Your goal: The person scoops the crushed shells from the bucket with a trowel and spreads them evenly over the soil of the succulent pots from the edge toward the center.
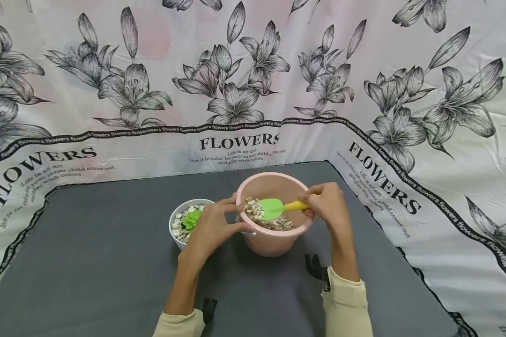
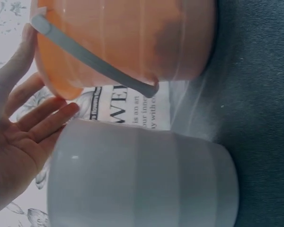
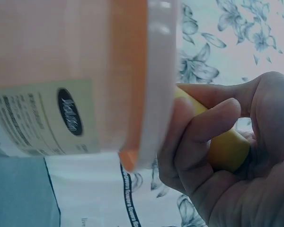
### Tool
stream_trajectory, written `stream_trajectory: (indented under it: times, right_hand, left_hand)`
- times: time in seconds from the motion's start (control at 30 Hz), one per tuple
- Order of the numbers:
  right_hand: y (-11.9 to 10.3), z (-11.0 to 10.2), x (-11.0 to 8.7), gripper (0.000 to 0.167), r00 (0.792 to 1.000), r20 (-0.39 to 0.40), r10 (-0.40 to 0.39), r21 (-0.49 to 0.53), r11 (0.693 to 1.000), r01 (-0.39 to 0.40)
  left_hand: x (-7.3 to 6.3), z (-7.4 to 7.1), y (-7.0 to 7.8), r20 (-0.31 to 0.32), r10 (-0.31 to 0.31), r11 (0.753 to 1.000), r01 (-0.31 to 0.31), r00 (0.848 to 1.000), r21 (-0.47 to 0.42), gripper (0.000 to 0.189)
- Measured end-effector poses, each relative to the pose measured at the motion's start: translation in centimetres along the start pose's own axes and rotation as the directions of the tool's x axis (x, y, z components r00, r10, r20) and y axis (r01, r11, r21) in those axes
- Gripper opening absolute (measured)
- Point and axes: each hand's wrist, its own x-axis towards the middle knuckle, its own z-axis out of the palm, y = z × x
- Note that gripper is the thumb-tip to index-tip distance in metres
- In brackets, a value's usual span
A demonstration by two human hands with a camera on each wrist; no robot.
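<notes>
A pink bucket [image 1: 274,243] holds a layer of pebbles [image 1: 278,223] at its bottom. My right hand [image 1: 330,206] grips the yellow handle of a small trowel [image 1: 274,209], its fingers wrapped round it in the right wrist view. The trowel's green blade is inside the bucket, with pale pebbles at its tip. With thumb and fingertips, my left hand [image 1: 212,227] touches the bucket's left rim; in the left wrist view its fingers are loosely extended. Left of the bucket, partly behind that hand, stands a white pot [image 2: 142,170] with a green succulent [image 1: 191,218] among white pebbles.
A grey handle [image 2: 94,59] hangs down the bucket's side, and a printed label [image 3: 47,118] is on its wall. Both containers stand on a dark grey tabletop [image 1: 109,262]. A flower-printed cloth [image 1: 244,103] rises behind the table and along the right.
</notes>
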Motion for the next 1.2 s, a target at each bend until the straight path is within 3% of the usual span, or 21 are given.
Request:
stream_trajectory:
  times: [0.2,0.37,0.57,0.73,0.93,1.2]
  right_hand:
    - [-0.2,-1.2,-0.7,0.023,1.0,0.012,-0.013,0.06,0.998,0.012]
    - [-0.1,-2.0,-1.4,0.026,0.999,0.022,-0.025,0.053,0.998,0.024]
    - [-0.6,-3.0,-1.8,0.032,0.999,-0.007,-0.054,0.066,0.996,0.054]
    - [-1.3,-3.4,-2.1,0.032,0.996,-0.029,-0.083,0.09,0.992,0.085]
    - [-1.8,-3.3,-2.2,0.033,0.996,-0.035,-0.081,0.113,0.99,0.084]
    - [-2.8,-2.6,-2.4,0.035,0.996,-0.016,-0.088,0.151,0.984,0.09]
  left_hand:
    - [-0.4,0.3,-0.4,-0.032,0.02,1.0,-0.021,0.999,0.0,0.069]
    - [-0.8,0.4,-0.6,-0.053,0.027,1.0,-0.027,0.998,-0.006,0.067]
    - [-0.3,0.3,-0.9,-0.067,0.064,0.998,-0.064,0.996,0.002,0.066]
    - [0.3,0.1,-0.9,-0.054,0.101,0.995,-0.101,0.993,0.005,0.063]
    - [0.2,-0.1,-1.2,-0.01,0.097,0.995,-0.098,0.995,-0.016,0.064]
    - [-0.8,-1.9,-1.5,-0.034,0.075,0.997,-0.075,0.997,-0.003,0.068]
